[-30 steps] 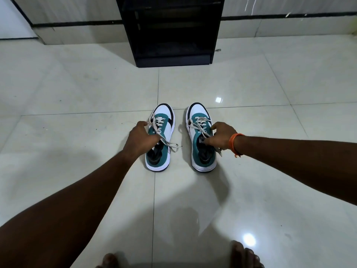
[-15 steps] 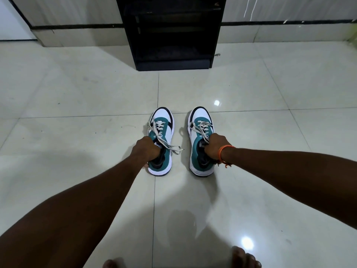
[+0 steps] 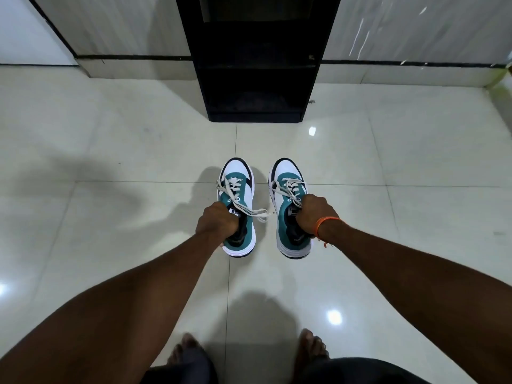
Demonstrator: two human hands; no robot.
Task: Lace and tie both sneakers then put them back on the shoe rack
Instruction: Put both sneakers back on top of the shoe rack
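Two sneakers are in hand, one in each, so the step looks like the carry back to the shelf rather than any lacing.

The left hand [image 3: 216,220] grips the left sneaker [image 3: 236,171] at its heel opening, fingers curled over the collar and into the shoe. Its shadow on the floor [image 3: 110,162] lies off to one side, which suggests the shoe is held clear of the tiles. Its laces [image 3: 249,210] are threaded through the eyelets, but loose ends trail off to the right; whether a knot holds them cannot be made out.

Straight ahead between the two shoes, well apart from them, stands the black shoe rack [image 3: 257,79] against the wall, its lower shelves dark and open.

The right sneaker [image 3: 288,171] hangs level with its partner, just beside it and not touching. The right hand [image 3: 313,214], with an orange band [image 3: 321,225] at the wrist, grips the collar the same way, its knuckles against the bunched laces.

Next, I judge, both shoes must travel forward to a shelf, toes leading and soles flat. The trailing ends on the left shoe deserve a check first, since they may snag or prove untied.
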